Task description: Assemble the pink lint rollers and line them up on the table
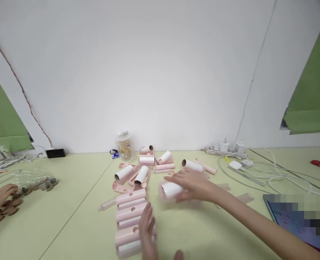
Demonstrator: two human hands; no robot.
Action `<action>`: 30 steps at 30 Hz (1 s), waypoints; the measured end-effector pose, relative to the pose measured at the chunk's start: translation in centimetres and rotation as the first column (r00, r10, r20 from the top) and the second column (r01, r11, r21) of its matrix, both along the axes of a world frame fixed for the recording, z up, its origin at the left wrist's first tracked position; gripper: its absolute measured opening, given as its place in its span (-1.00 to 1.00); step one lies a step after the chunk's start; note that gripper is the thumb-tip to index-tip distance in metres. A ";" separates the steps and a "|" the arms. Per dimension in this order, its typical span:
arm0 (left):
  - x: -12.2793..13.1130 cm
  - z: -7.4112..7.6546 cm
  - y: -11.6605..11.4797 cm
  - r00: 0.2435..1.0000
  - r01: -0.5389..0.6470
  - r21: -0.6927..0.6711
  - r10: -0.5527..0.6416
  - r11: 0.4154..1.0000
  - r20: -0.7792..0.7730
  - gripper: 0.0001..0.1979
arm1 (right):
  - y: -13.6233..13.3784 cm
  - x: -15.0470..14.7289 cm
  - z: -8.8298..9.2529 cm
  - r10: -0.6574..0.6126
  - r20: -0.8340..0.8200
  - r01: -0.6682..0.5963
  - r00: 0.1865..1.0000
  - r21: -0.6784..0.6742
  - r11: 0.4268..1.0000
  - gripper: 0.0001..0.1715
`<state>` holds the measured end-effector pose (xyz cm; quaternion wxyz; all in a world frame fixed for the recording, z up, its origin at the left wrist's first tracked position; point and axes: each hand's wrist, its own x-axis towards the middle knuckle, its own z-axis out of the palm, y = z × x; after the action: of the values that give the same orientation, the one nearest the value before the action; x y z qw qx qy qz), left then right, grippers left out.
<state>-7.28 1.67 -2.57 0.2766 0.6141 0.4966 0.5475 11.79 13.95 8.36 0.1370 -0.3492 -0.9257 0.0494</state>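
My right hand [191, 185] is closed over a white lint roller roll [172, 190] with a pale pink part at its end, blurred by motion. My left hand [147, 231] has its fingers stretched out beside a row of three pink lint roller cases [131, 213], each with a white roll showing along its lower side. Whether the fingers touch the nearest case, I cannot tell. Behind the row lie loose white rolls [141, 175] and open pink case parts [122, 187]. Another roll [193, 166] rests just beyond my right hand.
At far left another person's hand [1, 196] is among small brown round pieces [12, 207]. A bagged cup [125, 146] stands by the wall. White cables [287, 178] and chargers [225, 145] lie right, near a tablet-like device [287, 216]. A clear plastic piece [107, 204] lies left of the row.
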 end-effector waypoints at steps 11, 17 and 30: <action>6.2 2.5 2.9 0.909 0.379 -0.529 -0.413 0.759 0.058 -0.52 | -6.1 8.2 -5.1 -0.208 -0.229 0.147 0.951 -0.256 0.955 -0.38; 5.8 2.4 1.7 0.914 0.296 -0.543 -0.397 0.786 -0.077 -0.56 | -5.2 8.1 -7.5 -0.511 -0.723 0.121 0.465 -0.520 0.846 -0.54; 5.6 2.7 1.7 0.901 0.293 -0.568 -0.420 0.769 -0.104 -0.58 | -4.4 8.0 -9.7 -0.541 -0.775 0.134 0.327 -0.529 0.838 -0.50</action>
<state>-1.64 3.38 0.09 0.4793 0.6524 0.5315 0.2494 19.82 9.52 -1.30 0.5525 -0.4731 -0.5758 0.3733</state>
